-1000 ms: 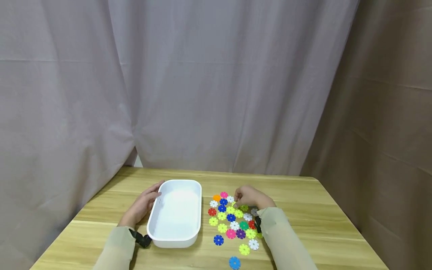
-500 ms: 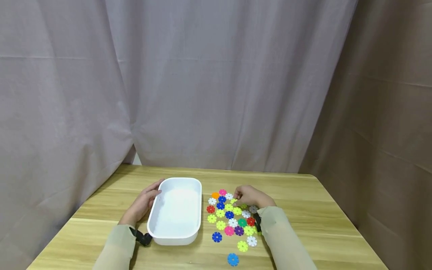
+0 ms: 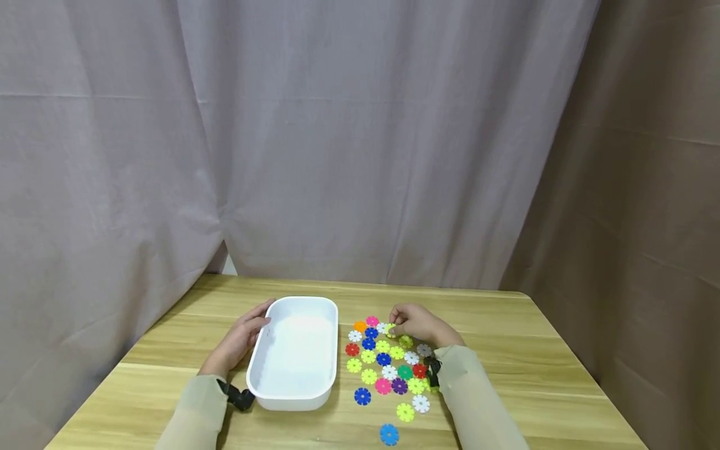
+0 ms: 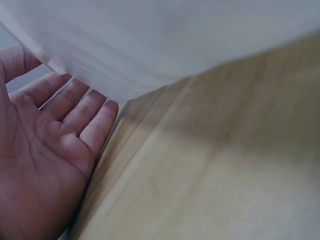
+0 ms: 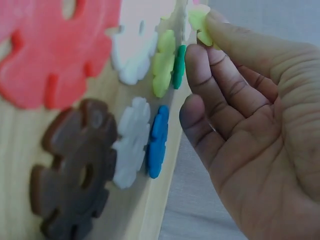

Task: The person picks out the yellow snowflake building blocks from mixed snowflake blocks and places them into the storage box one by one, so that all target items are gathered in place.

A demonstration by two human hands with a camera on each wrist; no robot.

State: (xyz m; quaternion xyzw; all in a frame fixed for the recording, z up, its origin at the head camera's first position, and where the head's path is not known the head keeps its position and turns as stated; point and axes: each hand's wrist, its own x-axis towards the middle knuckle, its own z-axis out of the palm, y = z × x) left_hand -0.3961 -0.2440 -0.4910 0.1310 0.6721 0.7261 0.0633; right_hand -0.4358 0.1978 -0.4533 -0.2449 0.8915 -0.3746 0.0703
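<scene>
My left hand holds the left side of a deep white plastic tray; its thumb hooks over the rim, and its fingers lie along the outer wall, as the left wrist view shows. My right hand is over the far right of a spread of colourful notched plastic discs. Between thumb and forefinger it pinches a yellow-green interlocking disc, tilted up on edge. The other fingers are loosely bent. Close by lie a white disc and another yellow-green disc.
Several flat discs lie right of the tray, among them an orange disc, a purple disc and a green disc. A light blue disc lies apart at the front. Behind the wooden table hangs a grey curtain.
My right hand's fingers have taken the yellow-green disc and tipped it up, with the hand slightly higher. My left hand keeps its hold on the tray.
</scene>
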